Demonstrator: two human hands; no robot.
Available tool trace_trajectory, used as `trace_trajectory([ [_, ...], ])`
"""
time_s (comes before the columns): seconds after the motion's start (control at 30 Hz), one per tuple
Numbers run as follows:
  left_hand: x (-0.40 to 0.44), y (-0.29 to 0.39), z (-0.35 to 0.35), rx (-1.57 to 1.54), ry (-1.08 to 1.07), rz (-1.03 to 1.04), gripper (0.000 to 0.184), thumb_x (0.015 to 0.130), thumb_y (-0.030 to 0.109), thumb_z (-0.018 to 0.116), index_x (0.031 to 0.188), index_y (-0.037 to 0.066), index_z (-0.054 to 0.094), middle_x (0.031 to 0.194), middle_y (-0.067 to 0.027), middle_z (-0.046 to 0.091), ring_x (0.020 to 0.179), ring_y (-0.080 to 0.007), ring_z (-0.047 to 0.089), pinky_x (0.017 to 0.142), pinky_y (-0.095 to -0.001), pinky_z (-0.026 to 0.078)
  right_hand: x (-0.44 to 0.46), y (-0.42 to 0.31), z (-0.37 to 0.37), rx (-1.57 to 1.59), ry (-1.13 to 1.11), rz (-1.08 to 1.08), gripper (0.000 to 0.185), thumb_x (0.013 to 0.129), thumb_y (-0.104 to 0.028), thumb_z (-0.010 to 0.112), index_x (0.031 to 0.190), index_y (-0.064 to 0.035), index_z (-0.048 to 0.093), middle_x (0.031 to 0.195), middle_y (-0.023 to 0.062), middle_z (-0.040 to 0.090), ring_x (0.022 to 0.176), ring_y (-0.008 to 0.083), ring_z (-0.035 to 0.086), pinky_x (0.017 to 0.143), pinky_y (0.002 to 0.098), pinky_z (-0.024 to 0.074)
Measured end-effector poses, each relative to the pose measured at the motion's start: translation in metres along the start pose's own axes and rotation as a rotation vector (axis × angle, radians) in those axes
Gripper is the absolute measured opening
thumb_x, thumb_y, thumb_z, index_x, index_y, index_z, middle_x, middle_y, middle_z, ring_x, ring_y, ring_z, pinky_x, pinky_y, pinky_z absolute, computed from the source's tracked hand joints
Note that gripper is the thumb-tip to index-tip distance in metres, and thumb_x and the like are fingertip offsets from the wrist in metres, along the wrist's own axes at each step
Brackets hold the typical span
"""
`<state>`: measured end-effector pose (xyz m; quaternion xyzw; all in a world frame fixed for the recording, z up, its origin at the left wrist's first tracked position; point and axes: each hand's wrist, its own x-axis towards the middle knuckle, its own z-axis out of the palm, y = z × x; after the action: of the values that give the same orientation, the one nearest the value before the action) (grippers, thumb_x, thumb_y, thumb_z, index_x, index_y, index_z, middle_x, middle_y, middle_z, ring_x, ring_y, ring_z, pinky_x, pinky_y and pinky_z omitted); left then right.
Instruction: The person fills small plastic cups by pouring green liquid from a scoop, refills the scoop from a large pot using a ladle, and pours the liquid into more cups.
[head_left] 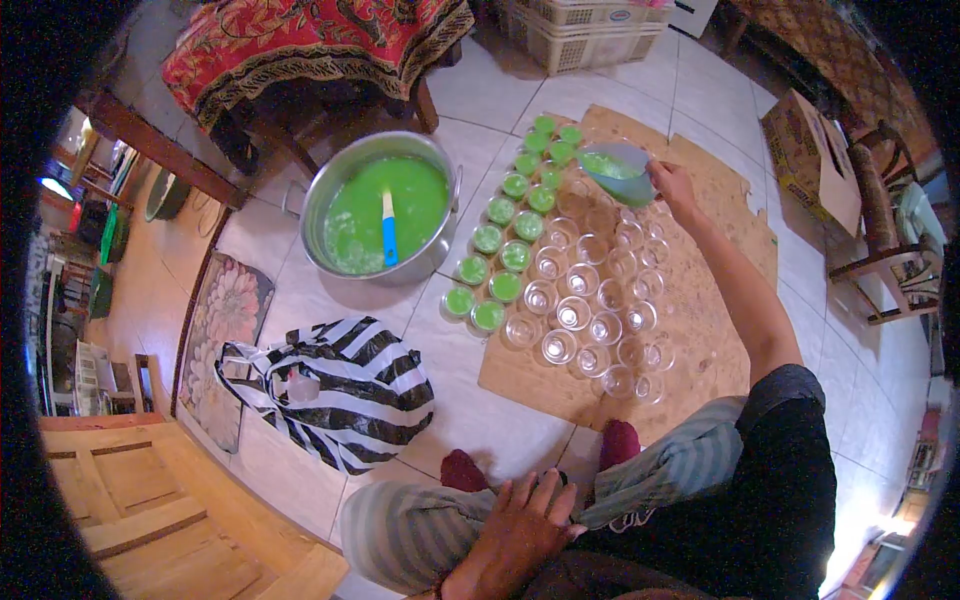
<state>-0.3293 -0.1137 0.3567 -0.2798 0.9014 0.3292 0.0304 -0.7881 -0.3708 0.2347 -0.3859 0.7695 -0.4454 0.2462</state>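
Observation:
My right hand (675, 188) grips a blue-grey plastic jug (622, 188) with green liquid inside, tilted over the far end of the cups. Left of it, two rows of clear cups hold green liquid, among them a filled cup (487, 238). Nearer me on the cardboard stand several clear empty cups (574, 313). My left hand (525, 525) lies on my lap with fingers stretched out and nothing in it. A large metal pot (311, 215) of green liquid (345, 220) stands left of the cups. A blue-handled utensil (390, 240) rests in it.
Flat cardboard (710, 320) covers part of the tiled floor. A black-and-white striped plastic bag (370, 400) sits left, beside a floral mat (228, 320). Behind are plastic crates (590, 48) and a table with a red cloth (310, 45). A cardboard box (805, 160) stands right.

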Motion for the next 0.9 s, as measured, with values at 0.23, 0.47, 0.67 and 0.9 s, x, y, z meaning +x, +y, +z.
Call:
trace_trajectory([
  [0.23, 0.001, 0.0, 0.001, -0.008, -0.037, -0.029, 0.053, 0.08, 0.04, 0.058, 0.118, 0.005, 0.05, 0.124, -0.0179, 0.048, 0.111, -0.0369, 0.048, 0.093, -0.0497, 0.038, 0.004, 0.004, 0.0, -0.036, 0.024, -0.018, 0.042, 0.079, -0.039, 0.054, 0.089, 0.0002, 0.065, 0.069, 0.0024, 0.055, 0.062, 0.0137, 0.053, 0.052, 0.0297, 0.0445],
  [0.47, 0.0, 0.002, 0.0, 0.003, -0.025, -0.028, 0.052, 0.079, 0.041, 0.058, 0.118, 0.006, 0.05, 0.124, -0.0162, 0.049, 0.11, -0.0359, 0.049, 0.092, -0.0486, 0.039, 0.005, 0.005, -0.003, -0.046, 0.009, -0.036, 0.046, 0.079, -0.041, 0.054, 0.095, 0.0012, 0.065, 0.071, 0.005, 0.057, 0.063, 0.0151, 0.054, 0.052, 0.0299, 0.0441],
  [0.67, -0.001, 0.0, 0.002, 0.008, -0.018, -0.008, 0.053, 0.079, 0.041, 0.058, 0.118, 0.006, 0.051, 0.122, -0.0172, 0.05, 0.109, -0.0358, 0.05, 0.092, -0.0478, 0.04, 0.003, 0.0, -0.005, -0.085, 0.008, -0.032, 0.048, 0.079, -0.042, 0.054, 0.096, 0.0019, 0.064, 0.074, 0.0071, 0.059, 0.065, 0.0165, 0.055, 0.053, 0.031, 0.045],
  [0.9, 0.003, -0.004, 0.003, 0.13, 0.185, 0.104, 0.054, 0.074, 0.046, 0.063, 0.103, 0.001, 0.059, 0.098, -0.0141, 0.06, 0.085, -0.03, 0.059, 0.075, -0.0403, 0.047, 0.001, -0.004, -0.005, -0.147, 0.022, -0.036, 0.047, 0.077, -0.042, 0.054, 0.095, 0.0013, 0.065, 0.074, 0.0073, 0.059, 0.067, 0.0177, 0.057, 0.056, 0.031, 0.0477],
])
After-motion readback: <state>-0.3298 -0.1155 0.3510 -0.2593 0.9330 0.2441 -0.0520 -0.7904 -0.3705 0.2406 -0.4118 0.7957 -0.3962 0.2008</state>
